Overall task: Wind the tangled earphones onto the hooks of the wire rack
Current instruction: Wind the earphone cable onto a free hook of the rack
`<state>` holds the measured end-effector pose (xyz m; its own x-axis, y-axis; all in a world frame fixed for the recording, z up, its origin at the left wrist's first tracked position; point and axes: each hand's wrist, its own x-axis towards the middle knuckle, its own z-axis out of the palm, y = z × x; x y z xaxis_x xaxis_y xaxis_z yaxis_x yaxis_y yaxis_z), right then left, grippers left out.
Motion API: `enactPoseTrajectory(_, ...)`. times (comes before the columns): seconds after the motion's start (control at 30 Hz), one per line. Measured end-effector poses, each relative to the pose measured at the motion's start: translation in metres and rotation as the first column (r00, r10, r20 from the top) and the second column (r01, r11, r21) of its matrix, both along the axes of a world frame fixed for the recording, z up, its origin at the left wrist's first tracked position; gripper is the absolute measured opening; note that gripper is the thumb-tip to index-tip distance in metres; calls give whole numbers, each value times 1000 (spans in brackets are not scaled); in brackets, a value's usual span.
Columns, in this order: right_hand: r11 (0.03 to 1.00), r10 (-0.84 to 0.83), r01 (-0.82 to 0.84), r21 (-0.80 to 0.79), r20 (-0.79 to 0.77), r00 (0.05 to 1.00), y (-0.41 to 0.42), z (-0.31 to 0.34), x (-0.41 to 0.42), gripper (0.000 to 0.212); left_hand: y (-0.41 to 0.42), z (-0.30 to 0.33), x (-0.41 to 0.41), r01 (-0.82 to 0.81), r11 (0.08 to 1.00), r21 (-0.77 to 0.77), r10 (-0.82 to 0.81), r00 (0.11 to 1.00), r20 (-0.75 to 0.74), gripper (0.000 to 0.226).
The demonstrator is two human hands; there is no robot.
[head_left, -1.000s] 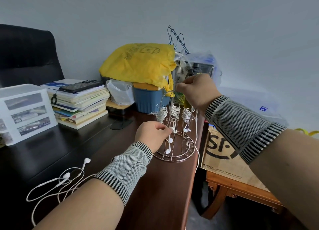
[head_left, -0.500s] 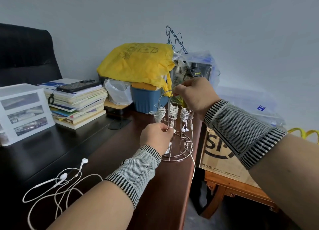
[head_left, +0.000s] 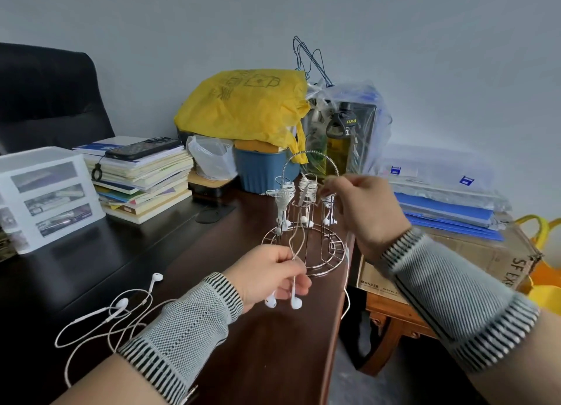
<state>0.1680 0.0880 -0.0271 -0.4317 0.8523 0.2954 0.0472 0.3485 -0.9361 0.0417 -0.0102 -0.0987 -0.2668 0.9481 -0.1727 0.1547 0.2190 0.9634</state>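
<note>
While my left hand (head_left: pixel 270 275) pinches the earphone cord, two earbuds (head_left: pixel 283 302) dangling below it near the wire rack (head_left: pixel 305 222), my right hand (head_left: pixel 361 210) pinches the cord's other end at a right-side hook. Another tangled set (head_left: pixel 121 310) lies near left on the desk (head_left: pixel 267 359).

Left hand (head_left: pixel 270 275) near the front of the wire rack (head_left: pixel 305 222), pinching a white cable with two earbuds (head_left: pixel 283 302) dangling below the fingers. Right hand (head_left: pixel 364 213) raised at the rack's right side, pinching cable by an upper hook. Wound white cables already on several hooks. Loose tangled earphones (head_left: pixel 115 316) lying on the dark desk (head_left: pixel 273 359) at near left. Book stack (head_left: pixel 142 177) with phone (head_left: pixel 142 147) at far left; yellow bag (head_left: pixel 243 107) behind the rack.
</note>
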Motion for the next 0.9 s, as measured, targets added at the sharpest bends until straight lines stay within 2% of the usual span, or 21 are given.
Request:
enactPoseTrajectory(0.07, 999, 25, -25, -21, 27, 999, -18, -18, 8, 22, -1, -3, 4, -36, 999, 21, 34, 995, 89, 10)
enactPoseTrajectory(0.13, 999, 51, -50, -21, 66, 996, -36, -40, 13, 19, 2, -4, 7, -109, 993, 41, 95, 960, 265, 12)
enactPoseTrajectory(0.2, 998, 67, -66, -20, 84, 994, -51, -60, 17, 21, 6, -3, 10, -161, 986, 35, 134, 910, 393, 30)
enactPoseTrajectory(0.3, 997, 69, -67, -40, 32, 997, -64, -81, 17, 33, 13, -1, 16, -148, 989, 0, 135, 905, 404, 65)
enactPoseTrajectory(0.37, 996, 74, -73, -60, 14, 997, -69, -90, 14, 32, 15, 3, 21, -112, 993, -26, 113, 902, 417, 73)
enactPoseTrajectory(0.43, 997, 71, -69, -33, 52, 996, -71, -97, 11, 29, 15, 8, 24, -70, 997, -32, 77, 903, 422, 66)
enactPoseTrajectory(0.53, 998, 43, -49, 46, 125, 991, -69, -104, 11, 35, 17, 11, 24, -60, 998, 21, 46, 909, 414, 33)
enactPoseTrajectory(0.6, 996, 15, -30, 85, 180, 984, -64, -110, 13, 33, 18, 14, 24, -65, 996, 54, 34, 896, 443, 22)
enactPoseTrajectory(0.7, 982, -57, 7, 190, 262, 963, -59, -120, 13, 19, 20, 19, 25, -88, 992, 91, 24, 836, 548, 25)
enactPoseTrajectory(0.8, 948, -123, 22, 318, 298, 947, -50, -126, 10, 20, 24, 20, 25, -124, 989, 81, 49, 789, 613, 30)
enactPoseTrajectory(0.9, 929, -158, 15, 371, 361, 919, -34, -123, 6, 20, 26, 16, 20, -183, 981, 57, 95, 723, 684, 35)
